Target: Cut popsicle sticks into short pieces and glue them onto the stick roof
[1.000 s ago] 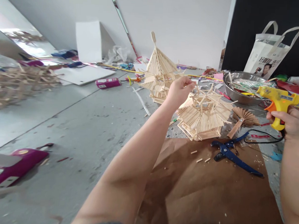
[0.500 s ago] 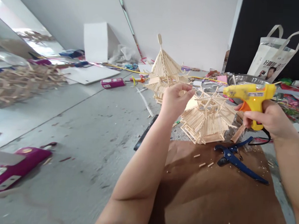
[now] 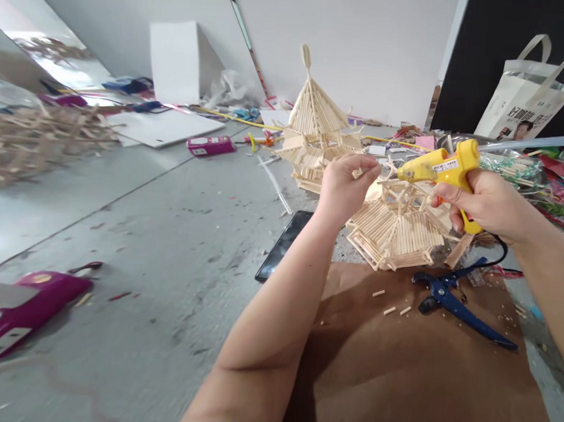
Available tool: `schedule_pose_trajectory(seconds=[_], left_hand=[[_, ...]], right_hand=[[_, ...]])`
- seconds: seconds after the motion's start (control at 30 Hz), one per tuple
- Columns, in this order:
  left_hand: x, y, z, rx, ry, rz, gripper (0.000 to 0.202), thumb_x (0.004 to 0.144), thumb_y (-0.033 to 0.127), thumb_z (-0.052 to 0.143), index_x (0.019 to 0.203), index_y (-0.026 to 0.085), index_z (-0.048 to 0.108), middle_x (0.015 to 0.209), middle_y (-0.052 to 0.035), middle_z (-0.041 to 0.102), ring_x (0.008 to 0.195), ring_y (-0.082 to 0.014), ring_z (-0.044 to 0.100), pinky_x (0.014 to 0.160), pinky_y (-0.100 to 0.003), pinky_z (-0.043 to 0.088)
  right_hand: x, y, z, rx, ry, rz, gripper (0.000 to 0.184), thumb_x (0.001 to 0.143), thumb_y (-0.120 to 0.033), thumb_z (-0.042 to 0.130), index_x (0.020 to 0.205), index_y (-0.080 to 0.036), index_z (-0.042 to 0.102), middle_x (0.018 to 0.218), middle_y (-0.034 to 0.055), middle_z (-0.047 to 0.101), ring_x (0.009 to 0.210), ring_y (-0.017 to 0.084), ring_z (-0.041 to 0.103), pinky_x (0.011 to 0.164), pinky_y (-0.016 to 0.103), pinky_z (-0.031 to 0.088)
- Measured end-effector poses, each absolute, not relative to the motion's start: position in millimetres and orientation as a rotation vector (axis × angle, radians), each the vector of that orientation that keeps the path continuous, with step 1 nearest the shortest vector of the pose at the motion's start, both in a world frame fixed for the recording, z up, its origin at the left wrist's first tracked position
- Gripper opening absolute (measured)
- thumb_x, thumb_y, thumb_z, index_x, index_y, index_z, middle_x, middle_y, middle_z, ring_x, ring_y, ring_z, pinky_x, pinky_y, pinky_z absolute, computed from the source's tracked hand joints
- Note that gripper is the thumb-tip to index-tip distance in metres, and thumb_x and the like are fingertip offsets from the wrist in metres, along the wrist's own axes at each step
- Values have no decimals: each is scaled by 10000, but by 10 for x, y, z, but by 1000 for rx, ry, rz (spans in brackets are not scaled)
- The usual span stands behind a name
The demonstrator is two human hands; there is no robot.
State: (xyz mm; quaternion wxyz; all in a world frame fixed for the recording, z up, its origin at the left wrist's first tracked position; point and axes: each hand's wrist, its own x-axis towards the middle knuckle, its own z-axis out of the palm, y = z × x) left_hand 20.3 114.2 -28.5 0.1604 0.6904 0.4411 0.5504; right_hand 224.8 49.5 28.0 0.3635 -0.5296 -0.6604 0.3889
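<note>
My left hand [image 3: 347, 188] is raised with its fingertips pinched together, apparently on a small wooden stick too thin to see clearly. It hovers just left of a stick-built roof section [image 3: 399, 226] lying on the floor. My right hand [image 3: 483, 202] grips a yellow glue gun [image 3: 442, 169], nozzle pointing left toward the pinched fingers, a short gap apart. The gun's black cord trails down to the right. Behind the hands stands a taller stick-built pagoda tower [image 3: 314, 131].
Blue cutters [image 3: 457, 299] and short stick offcuts lie on brown paper [image 3: 396, 368]. A black phone [image 3: 284, 246] rests left of my forearm. A magenta object [image 3: 16, 313] sits at lower left, stick piles [image 3: 35, 138] at far left, a white tote bag [image 3: 529, 98] and clutter at right.
My right hand has brought the glue gun leftward and closer, tilting its nozzle down toward my left fingertips. The left hand has held nearly still. The phone has come into view.
</note>
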Motion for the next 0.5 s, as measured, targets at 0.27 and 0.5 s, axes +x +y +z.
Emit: schedule_pose_trajectory(seconds=[0.27, 0.5], left_hand=[[194, 1138, -290, 1967, 1280, 1578, 68, 750, 235, 606, 702, 205, 644, 879, -19, 698, 853, -147, 618, 857, -319, 472], [181, 1144, -300, 1971, 1304, 1576, 71, 749, 238, 601, 707, 209, 651, 880, -22, 692, 860, -160, 615, 855, -341, 474]], right_hand=[[2204, 514, 285, -1361, -1744, 961, 267, 702, -408, 672, 732, -194, 515, 660, -12, 600, 335, 54, 461, 317, 224, 373], [2196, 502, 284, -1398, -1801, 934, 279, 761, -422, 618, 752, -177, 484, 644, -10, 562, 356, 48, 456, 354, 221, 388]])
